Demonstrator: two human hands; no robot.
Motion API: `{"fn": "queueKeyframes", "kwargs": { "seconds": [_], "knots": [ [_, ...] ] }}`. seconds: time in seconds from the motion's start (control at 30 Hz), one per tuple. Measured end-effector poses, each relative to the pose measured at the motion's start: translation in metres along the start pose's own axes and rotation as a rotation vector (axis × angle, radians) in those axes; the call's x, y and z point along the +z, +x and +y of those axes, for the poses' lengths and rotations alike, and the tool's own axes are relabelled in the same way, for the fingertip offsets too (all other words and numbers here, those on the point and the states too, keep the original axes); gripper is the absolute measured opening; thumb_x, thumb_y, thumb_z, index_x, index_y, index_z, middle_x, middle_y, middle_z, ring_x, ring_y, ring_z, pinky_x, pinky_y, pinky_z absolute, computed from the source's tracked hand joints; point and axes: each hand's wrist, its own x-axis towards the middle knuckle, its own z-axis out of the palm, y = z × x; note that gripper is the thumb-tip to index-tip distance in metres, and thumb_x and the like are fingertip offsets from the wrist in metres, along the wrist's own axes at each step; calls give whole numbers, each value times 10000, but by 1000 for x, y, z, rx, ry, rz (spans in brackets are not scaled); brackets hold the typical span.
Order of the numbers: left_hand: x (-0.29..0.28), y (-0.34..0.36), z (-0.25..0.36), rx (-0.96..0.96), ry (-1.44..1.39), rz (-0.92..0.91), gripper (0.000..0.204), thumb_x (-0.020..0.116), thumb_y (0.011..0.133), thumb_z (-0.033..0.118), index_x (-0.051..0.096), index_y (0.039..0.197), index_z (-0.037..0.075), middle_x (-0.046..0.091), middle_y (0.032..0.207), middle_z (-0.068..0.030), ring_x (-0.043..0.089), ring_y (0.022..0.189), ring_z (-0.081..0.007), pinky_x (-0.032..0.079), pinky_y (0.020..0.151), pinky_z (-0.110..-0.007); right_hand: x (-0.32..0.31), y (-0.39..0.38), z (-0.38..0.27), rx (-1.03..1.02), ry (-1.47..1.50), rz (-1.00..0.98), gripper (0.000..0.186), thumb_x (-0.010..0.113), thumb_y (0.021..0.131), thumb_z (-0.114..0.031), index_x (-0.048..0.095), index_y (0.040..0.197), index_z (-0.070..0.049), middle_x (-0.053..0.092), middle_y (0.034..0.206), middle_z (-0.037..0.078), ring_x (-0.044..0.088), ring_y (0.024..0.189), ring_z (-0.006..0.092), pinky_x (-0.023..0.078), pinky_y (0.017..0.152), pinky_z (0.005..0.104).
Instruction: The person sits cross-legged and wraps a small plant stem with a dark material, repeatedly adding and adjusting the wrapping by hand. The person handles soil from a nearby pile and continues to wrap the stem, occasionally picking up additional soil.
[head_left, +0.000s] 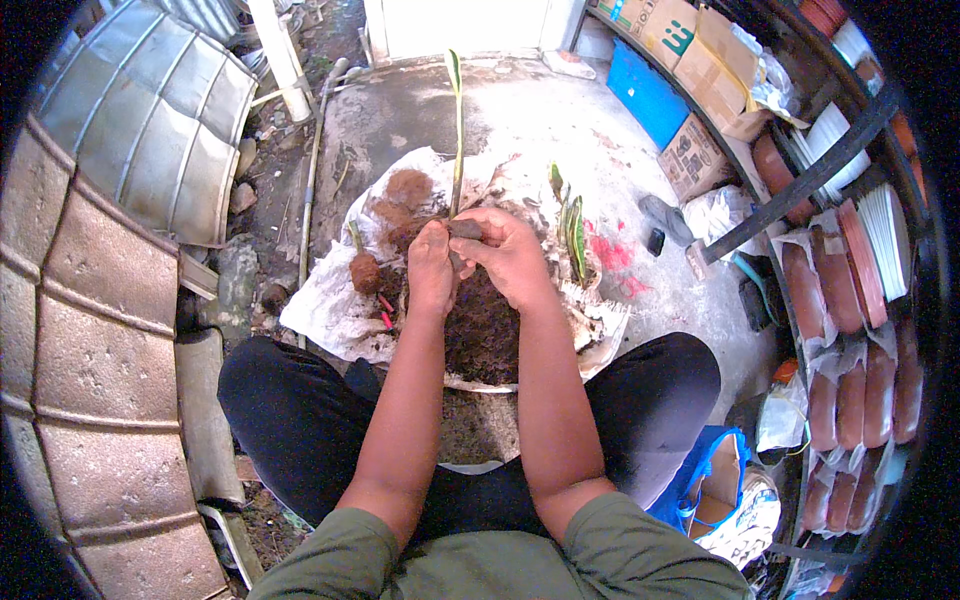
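Observation:
A tall, thin plant (458, 150) with a long yellow-green leaf stands upright between my hands. My left hand (431, 268) is closed around its base. The fingers of my right hand (505, 255) are closed on a dark, earthy clump at the same base. Below them lies a heap of dark soil (482, 340) on a spread white sack (330, 305). A small plant with a round root ball (365, 273) rests left of my hands, near a thin red object (386, 312). Right of them are variegated upright leaves (576, 238). Brown, fibrous material (408, 187) lies just beyond my left hand.
My bent knees flank the sack. Ridged brown tiles (105, 350) and metal sheets (150, 110) stand at left, beside a long pole (312, 190). At right, a shelf holds cardboard boxes (715, 65) and wrapped brown pots (850, 400). A blue bag (712, 480) sits by my right knee.

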Motion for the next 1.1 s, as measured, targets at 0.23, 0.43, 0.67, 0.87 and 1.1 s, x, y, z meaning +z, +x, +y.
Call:
{"fn": "queueKeyframes", "kwargs": {
  "seconds": [0.23,0.43,0.67,0.87,1.1],
  "knots": [
    [2,0,7,-55,-47,32,431,515,1054,486,602,1008,66,624,761,-10,589,601,-93,474,486,-228,1,-2,-1,66,182,10,266,694,889,34,644,1151,18,694,946,45,634,787,100,520,696,260],
    [7,-2,12,-137,-321,90,495,542,1019,545,595,1009,53,631,792,-38,611,630,-124,505,518,-247,-3,1,6,110,452,55,244,680,917,16,646,1158,9,687,959,58,633,786,116,531,722,266],
    [-19,9,0,4,-419,-63,318,690,982,324,554,1015,38,594,797,-68,592,650,-180,466,510,-291,-15,5,15,117,125,196,344,651,983,-67,624,1320,-7,697,987,48,635,781,117,527,706,254],
    [-24,9,6,-28,-378,-99,167,677,948,82,531,1014,32,567,853,-70,596,693,-187,498,543,-322,-27,7,43,236,-361,333,380,654,945,-122,657,1316,-45,744,984,145,707,749,157,552,704,331],
    [-4,3,9,-61,-262,-75,231,671,951,39,503,1109,57,605,957,-88,622,731,-179,630,679,-390,-31,15,71,177,-570,443,410,614,962,-224,640,1329,-44,731,1090,233,721,990,370,537,890,449]
  ]
}}
